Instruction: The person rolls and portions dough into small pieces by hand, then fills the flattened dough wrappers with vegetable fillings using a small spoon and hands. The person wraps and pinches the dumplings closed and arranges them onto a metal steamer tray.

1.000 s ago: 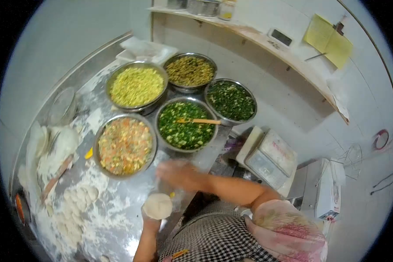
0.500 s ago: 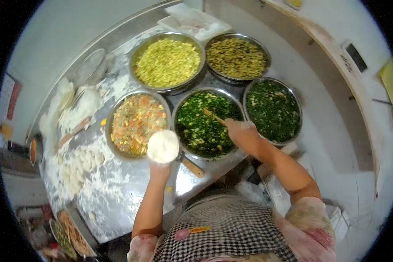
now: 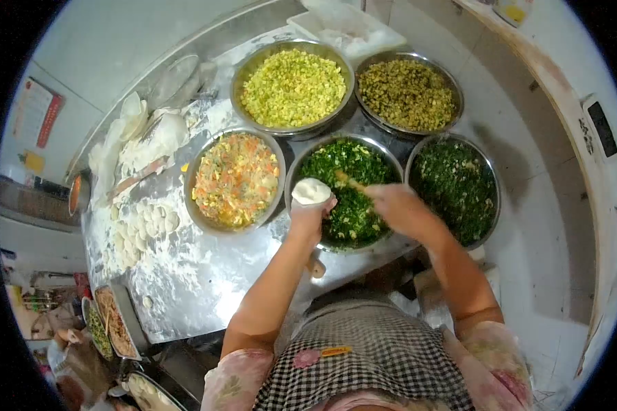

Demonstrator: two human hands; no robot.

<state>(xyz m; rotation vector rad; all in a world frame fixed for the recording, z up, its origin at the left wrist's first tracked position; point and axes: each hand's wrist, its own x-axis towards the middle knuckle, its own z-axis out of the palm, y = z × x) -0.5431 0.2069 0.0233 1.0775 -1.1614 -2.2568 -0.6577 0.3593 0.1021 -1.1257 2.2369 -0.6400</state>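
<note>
My left hand [image 3: 308, 222] is closed around a round white dough wrapper [image 3: 311, 191], which sits cupped in the fingers above the left edge of a steel bowl. That bowl holds a chopped dark-green filling with pale bits [image 3: 343, 159]. Over the same bowl, my right hand [image 3: 399, 207], slightly blurred, grips a thin wooden spatula [image 3: 349, 181]. The tip of the spatula points left toward the wrapper, with a small gap between them. A wooden handle [image 3: 315, 267] sticks out below the bowl, beneath my left wrist.
Around stand a bowl of carrot-and-egg filling [image 3: 238, 179], a yellow-green one [image 3: 295, 89], a brownish-green one [image 3: 408, 94] and another dark-green one [image 3: 456, 192]. Several shaped dumplings [image 3: 144, 229] lie on the floured steel table [image 3: 192, 298]. A rolling pin [image 3: 138, 179] lies behind them.
My left hand has moved right, from beside the carrot filling to the green bowl. The wrapper, flat before, is now cupped. My right hand stays at the green bowl; the whole view has shifted.
</note>
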